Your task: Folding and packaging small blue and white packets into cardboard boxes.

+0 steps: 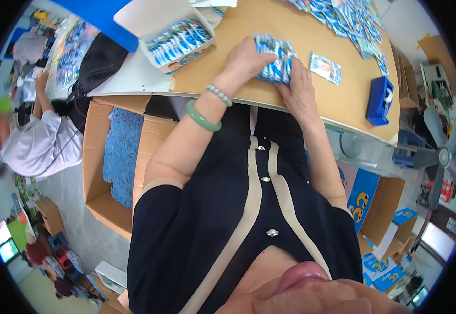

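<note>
A row of small blue-and-white packets (276, 58) stands on the tan table near its front edge, pressed together between my two hands. My left hand (244, 58) closes on the row's left end, its thumb lying across the near side. At the right end, my right hand (298, 90) holds the packets with its fingers along their side. One loose packet (325, 68) lies flat just right of that hand. Left of my left hand sits an open white carton (190, 61), lid raised, with several similar packets lined up inside.
A big heap of packets (348, 21) covers the far right of the table (238, 21). A blue tape dispenser (378, 102) stands by the right edge. Below left is a cardboard box (149, 152) with blue contents. Another person (44, 141) works at the left, and a fan (442, 155) is at right.
</note>
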{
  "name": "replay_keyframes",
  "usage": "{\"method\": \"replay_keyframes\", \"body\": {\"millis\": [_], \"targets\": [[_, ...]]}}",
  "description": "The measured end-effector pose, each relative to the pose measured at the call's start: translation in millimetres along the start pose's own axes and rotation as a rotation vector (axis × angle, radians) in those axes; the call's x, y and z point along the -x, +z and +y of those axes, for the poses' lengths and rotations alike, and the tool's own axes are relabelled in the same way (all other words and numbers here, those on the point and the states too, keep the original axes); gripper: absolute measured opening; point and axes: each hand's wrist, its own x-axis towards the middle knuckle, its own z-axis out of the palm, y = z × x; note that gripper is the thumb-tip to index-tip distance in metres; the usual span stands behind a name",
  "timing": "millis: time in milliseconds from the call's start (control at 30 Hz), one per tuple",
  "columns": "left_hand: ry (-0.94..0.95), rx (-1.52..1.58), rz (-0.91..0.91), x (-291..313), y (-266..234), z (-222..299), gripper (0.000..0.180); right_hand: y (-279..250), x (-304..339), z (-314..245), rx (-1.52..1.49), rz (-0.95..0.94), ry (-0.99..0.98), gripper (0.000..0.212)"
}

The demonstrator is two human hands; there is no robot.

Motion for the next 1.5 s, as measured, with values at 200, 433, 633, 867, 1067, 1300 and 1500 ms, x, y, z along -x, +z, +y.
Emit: {"method": "replay_keyframes", "body": {"millis": [200, 433, 633, 867, 1067, 1300, 1500], "targets": [[0.010, 0.462, 0.015, 8, 14, -14, 0.053, -11, -6, -23, -0.175, -0.091, 0.163, 0.067], [0.073, 0.347, 0.385, 49, -93, 13, 0.043, -22, -57, -95, -0.275, -0.033, -0.025, 0.060], [0.030, 0.296, 0.429, 32, -169, -42, 0.040, 27, -121, -143, -0.347, -0.177, -0.222, 0.055], [-0.133, -0.230, 0.451, 20, -168, -54, 0.039, 61, -134, -156, 0.224, -0.270, -0.264, 0.041], [-0.008, -0.485, 0.546, 27, -154, -56, 0.045, 68, -135, -154, 0.263, -0.274, -0.256, 0.044], [0.363, -0.830, 0.651, 52, -157, -49, 0.040, 70, -126, -136, 0.129, 0.016, -0.460, 0.040], [0.695, -0.569, 0.470, 55, -163, -58, 0.024, 62, -129, -137, 0.197, 0.013, -0.492, 0.029]]}}
